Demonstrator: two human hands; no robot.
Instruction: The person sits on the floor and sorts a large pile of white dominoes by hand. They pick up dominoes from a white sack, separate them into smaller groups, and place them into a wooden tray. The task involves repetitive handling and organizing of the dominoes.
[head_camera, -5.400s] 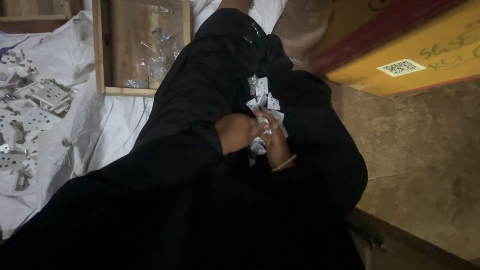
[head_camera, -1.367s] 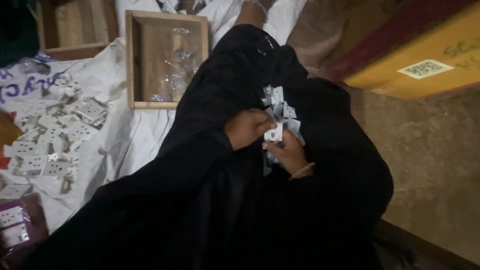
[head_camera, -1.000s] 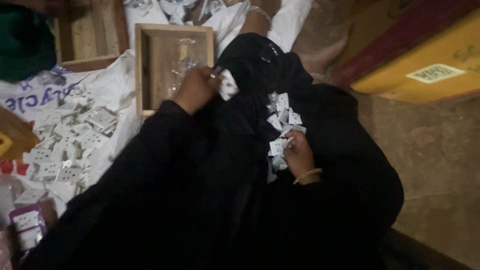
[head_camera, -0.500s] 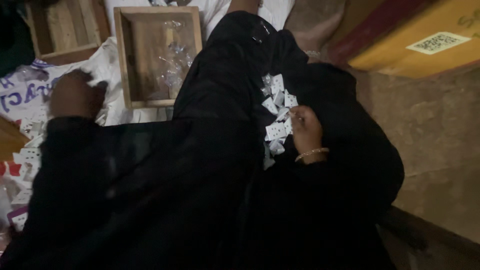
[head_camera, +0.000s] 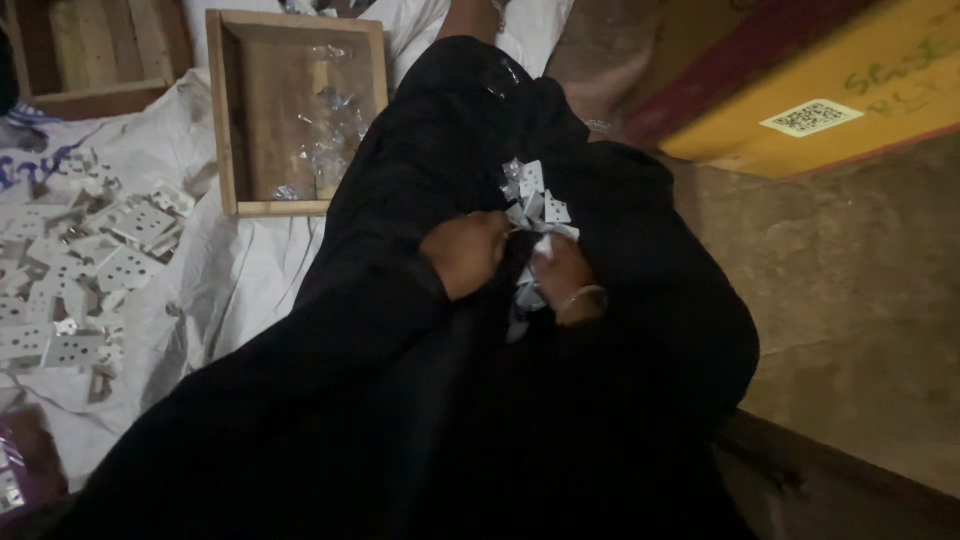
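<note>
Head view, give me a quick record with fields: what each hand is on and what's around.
left hand: at the bunch of small white pieces on the lap, grip unclear
right hand: under the same bunch, bangle on wrist
clothing: black garment
left side: wooden tray with clear bits; white sheet strewn with perforated white plates
right side: yellow box

Dim, murky, soft blur, deep shadows
</note>
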